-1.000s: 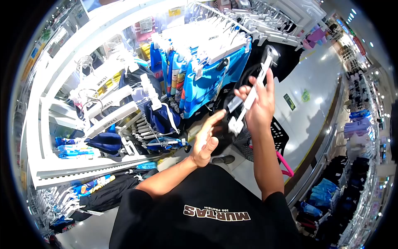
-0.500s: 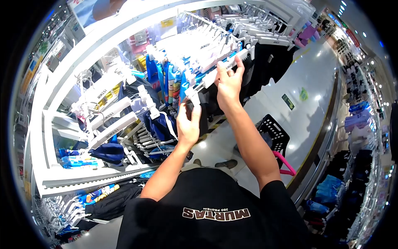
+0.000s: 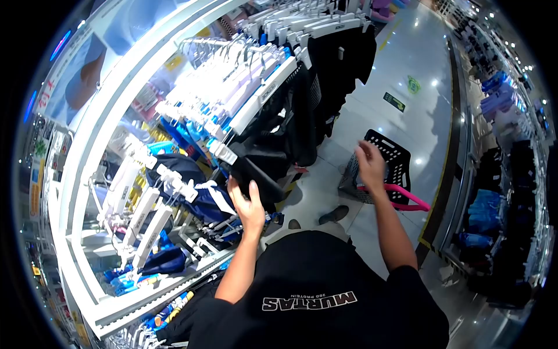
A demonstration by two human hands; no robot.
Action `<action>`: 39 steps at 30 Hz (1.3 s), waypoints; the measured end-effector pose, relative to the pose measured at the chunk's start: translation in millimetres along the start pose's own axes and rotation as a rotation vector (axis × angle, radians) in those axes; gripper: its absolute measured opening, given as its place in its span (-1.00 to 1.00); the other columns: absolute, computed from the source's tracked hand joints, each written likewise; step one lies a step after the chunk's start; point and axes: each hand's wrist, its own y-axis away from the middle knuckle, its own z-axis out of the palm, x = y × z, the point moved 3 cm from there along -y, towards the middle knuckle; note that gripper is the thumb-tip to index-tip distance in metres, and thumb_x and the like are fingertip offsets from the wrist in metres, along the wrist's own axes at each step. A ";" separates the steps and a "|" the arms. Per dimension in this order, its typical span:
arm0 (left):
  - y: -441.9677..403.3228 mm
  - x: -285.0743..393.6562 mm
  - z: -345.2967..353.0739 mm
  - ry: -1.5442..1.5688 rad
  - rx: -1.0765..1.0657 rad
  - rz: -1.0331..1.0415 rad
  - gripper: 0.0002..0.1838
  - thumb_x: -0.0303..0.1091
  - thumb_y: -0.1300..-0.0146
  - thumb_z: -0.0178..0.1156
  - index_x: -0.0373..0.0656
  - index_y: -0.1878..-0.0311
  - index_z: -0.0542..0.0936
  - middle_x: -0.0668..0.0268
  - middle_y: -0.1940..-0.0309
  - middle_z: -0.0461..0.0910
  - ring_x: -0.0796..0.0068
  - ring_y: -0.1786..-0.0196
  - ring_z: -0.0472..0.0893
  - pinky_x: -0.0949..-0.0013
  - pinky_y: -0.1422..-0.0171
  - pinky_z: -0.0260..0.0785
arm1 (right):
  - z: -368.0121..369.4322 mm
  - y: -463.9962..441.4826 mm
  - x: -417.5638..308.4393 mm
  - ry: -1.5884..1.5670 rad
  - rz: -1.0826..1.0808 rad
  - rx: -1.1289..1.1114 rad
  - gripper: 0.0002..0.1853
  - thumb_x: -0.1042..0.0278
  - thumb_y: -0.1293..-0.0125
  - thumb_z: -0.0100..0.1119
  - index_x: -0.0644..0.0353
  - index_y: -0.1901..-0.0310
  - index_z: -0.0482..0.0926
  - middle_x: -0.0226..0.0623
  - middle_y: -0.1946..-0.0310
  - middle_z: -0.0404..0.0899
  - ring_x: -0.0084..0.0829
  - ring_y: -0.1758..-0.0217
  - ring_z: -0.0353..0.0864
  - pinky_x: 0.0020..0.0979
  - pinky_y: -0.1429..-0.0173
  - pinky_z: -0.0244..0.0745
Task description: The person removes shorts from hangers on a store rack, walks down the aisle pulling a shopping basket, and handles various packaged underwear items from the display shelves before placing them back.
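Hanger [image 3: 268, 91]: slants away rightward, just beyond your left hand [image 3: 249, 208], the nearer, fingers spread. Your right hand [image 3: 372, 166]: loose, by the basket [image 3: 399, 168].

Black shirt [image 3: 325, 328], 6 o'clock: chest print [image 3: 309, 301] reads "MURTAS", inverted to the camera; the smaller adjoining line includes "PROTEIN". White hanger [image 3: 256, 106], 12 o'clock: dark lettering, too small to read. Green floor sign [image 3: 394, 102], 2 o'clock: wording illegible. Poster [image 3: 70, 75], 10 o'clock: red characters, illegible.
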 end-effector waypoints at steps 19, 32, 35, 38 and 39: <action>0.2 82.9 135.0 0.384 -0.741 -0.180 -0.80 -0.40 -0.37 0.22 -0.34 0.06 0.65 0.22 0.24 0.70 0.50 0.19 0.65 0.44 0.02 0.46 | -147.0 29.6 152.5 0.962 -0.044 0.140 -0.64 -0.03 -0.31 0.27 0.11 0.10 0.63 -0.30 0.14 0.54 -0.17 -0.10 0.43 0.11 -0.44 0.04; -178.3 228.3 238.8 -0.099 -0.079 0.668 -0.67 -0.38 -0.23 0.32 -0.24 -0.05 0.62 0.02 -0.23 0.53 0.03 -0.30 0.50 0.17 -0.40 0.31 | -171.5 -84.5 190.1 0.862 -0.089 0.154 -0.63 -0.03 -0.24 0.33 0.14 0.21 0.61 -0.26 0.19 0.54 -0.15 -0.06 0.45 0.09 -0.46 0.06; -208.2 225.2 264.3 -0.394 0.054 0.733 -0.46 -0.28 -0.17 0.37 -0.26 -0.21 0.54 -0.03 -0.27 0.47 -0.05 -0.35 0.43 0.04 -0.46 0.20 | -176.1 -101.6 195.1 0.859 -0.101 0.138 -0.64 -0.03 -0.22 0.34 0.12 0.22 0.62 -0.27 0.22 0.53 -0.15 -0.03 0.45 0.08 -0.43 0.09; -218.2 221.7 283.8 -0.583 0.035 0.704 -0.36 -0.22 -0.16 0.38 -0.19 -0.32 0.46 0.04 -0.25 0.49 0.00 -0.31 0.43 0.04 -0.39 0.21 | -182.4 -116.2 202.0 0.862 -0.139 0.169 -0.64 -0.05 -0.21 0.34 0.09 0.22 0.63 -0.28 0.24 0.53 -0.17 -0.02 0.45 0.05 -0.40 0.12; -217.2 220.6 287.8 -0.605 0.019 0.678 -0.35 -0.22 -0.16 0.38 -0.17 -0.32 0.46 0.07 -0.22 0.50 0.02 -0.28 0.45 0.04 -0.35 0.23 | -183.6 -121.3 203.6 0.863 -0.140 0.163 -0.64 -0.05 -0.21 0.33 0.09 0.22 0.63 -0.28 0.24 0.53 -0.18 -0.02 0.46 0.04 -0.40 0.12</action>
